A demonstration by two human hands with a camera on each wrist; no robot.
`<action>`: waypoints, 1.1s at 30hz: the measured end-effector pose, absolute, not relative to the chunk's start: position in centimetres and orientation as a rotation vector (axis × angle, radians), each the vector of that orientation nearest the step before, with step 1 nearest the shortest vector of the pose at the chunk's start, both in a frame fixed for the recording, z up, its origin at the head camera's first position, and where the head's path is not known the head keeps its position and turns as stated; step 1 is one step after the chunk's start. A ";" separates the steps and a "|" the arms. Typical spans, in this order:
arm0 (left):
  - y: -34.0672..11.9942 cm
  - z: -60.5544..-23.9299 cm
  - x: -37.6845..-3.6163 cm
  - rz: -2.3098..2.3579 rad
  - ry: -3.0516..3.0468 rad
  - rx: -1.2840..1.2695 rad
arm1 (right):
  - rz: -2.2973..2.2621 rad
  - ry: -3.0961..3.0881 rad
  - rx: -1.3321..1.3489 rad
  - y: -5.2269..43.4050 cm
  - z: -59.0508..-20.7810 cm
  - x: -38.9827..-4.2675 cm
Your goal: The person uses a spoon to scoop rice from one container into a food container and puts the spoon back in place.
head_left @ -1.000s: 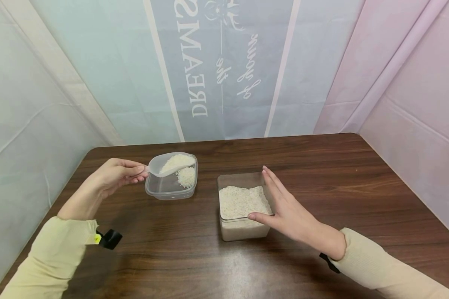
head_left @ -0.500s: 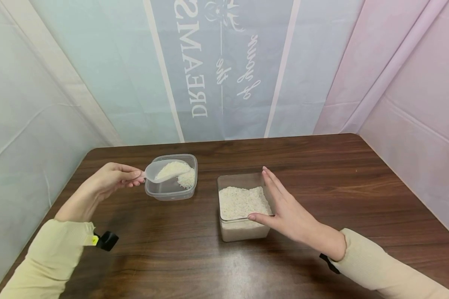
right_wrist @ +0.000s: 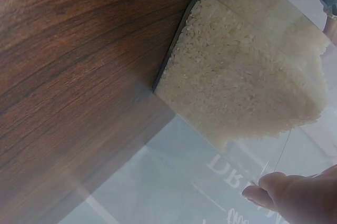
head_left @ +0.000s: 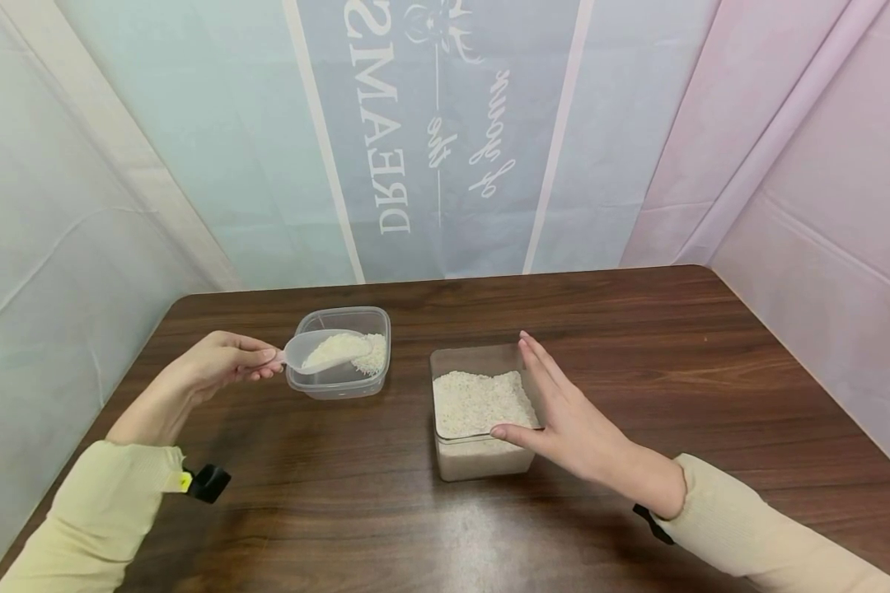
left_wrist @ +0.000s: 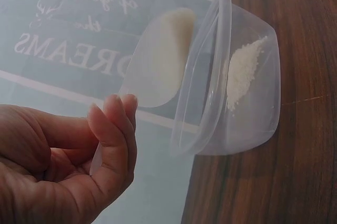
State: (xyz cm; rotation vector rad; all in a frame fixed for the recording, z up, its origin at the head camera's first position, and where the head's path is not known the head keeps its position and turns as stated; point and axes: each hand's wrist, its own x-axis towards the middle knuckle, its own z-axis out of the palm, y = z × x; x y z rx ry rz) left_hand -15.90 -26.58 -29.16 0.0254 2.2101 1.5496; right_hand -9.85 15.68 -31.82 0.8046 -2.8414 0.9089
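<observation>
Between thumb and fingers my left hand [head_left: 218, 362] pinches the handle of a translucent plastic scoop [head_left: 297, 352]. White rice [head_left: 335, 349] lies in the scoop's bowl, which hangs over a small clear food container [head_left: 341, 390]. A little pile of rice [left_wrist: 245, 74] sits inside that container, partly covered by the scoop in the head view. My right hand [head_left: 574, 428] rests against the right side of a square clear bin [head_left: 470, 357], fingers straight along that side and thumb at the near rim. Rice [right_wrist: 237, 71] fills much of this bin.
Both containers stand on a dark wood-grain table [head_left: 638, 329], the small one left of the bin with bare tabletop between them. Behind the table hangs a pale printed cloth [head_left: 460, 165]. More cloth walls [head_left: 845, 247] enclose the sides.
My left hand has drawn the scoop back to the left and nearer to me, still loaded with rice, over the small container. The right hand and the bin have stayed put.
</observation>
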 end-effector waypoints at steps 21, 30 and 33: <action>-26.6 -29.4 -15.8 1.406 2.260 0.059 | 0.916 -2.819 0.818 15.7 -31.9 -9.9; -26.4 -29.2 -16.1 1.358 2.289 0.051 | 0.917 -2.824 0.811 15.7 -31.9 -9.9; -26.3 -29.1 -16.1 1.344 2.290 0.041 | 0.918 -2.824 0.809 15.7 -32.0 -9.9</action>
